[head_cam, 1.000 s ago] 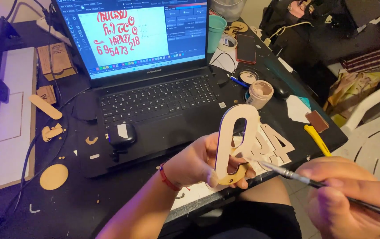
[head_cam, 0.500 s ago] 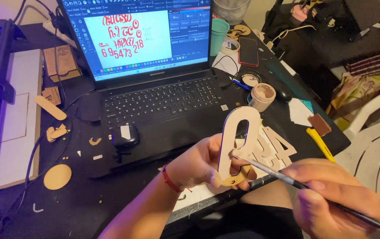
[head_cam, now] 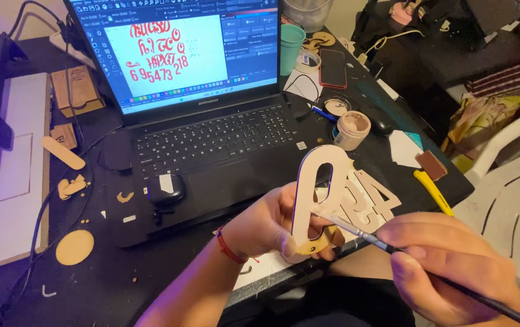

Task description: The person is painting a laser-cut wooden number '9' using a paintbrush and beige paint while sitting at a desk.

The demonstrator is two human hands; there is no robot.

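Wooden number cutout [head_cam: 316, 200] held upright over the desk's [head_cam: 120, 284] near edge, left hand [head_cam: 272, 224] fingers clamped on its lower part; right hand [head_cam: 448, 266] pinches a thin paintbrush [head_cam: 363, 235], tip touching the cutout's right edge; more cutouts [head_cam: 372, 200] just behind; open paint pot [head_cam: 352, 128] beside laptop [head_cam: 205, 139].

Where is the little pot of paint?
In the head view, the open paint pot stands on the black table, right of the laptop, just beyond the wooden cutout.
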